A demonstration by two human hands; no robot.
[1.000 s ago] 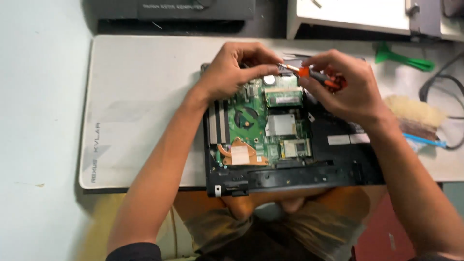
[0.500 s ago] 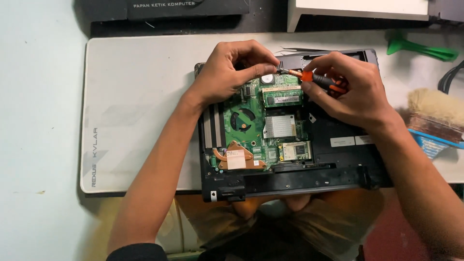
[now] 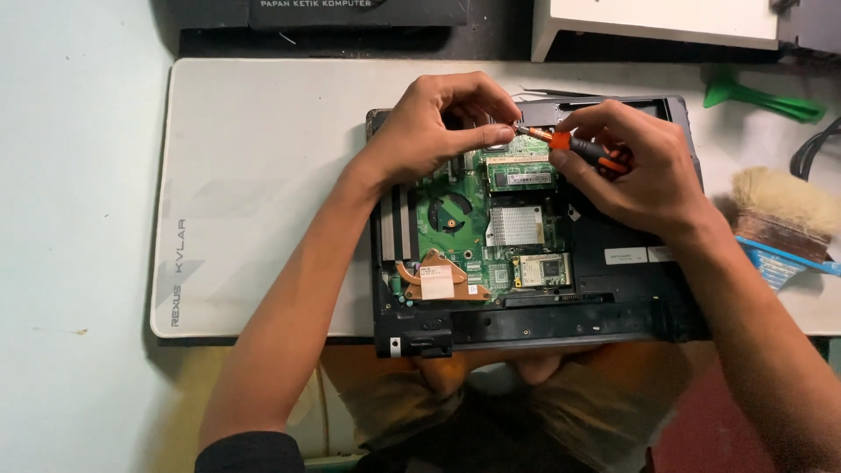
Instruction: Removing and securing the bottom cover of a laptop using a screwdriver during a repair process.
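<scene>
Head view: both hands meet over the opened laptop (image 3: 526,324).

The right hand (image 3: 635,171) grips an orange-handled screwdriver (image 3: 574,147), its long axis nearly level, tip pointing left and slightly up toward the board's far edge. The left hand (image 3: 442,127) has its fingers (image 3: 491,136) pinched at that tip, above the green memory module (image 3: 519,173). A brush (image 3: 784,215) lies on the surface to the right.

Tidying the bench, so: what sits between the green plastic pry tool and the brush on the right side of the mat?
In the head view, only bare mat lies between the green pry tool and the brush; a black cable loops just beside that gap.
</scene>
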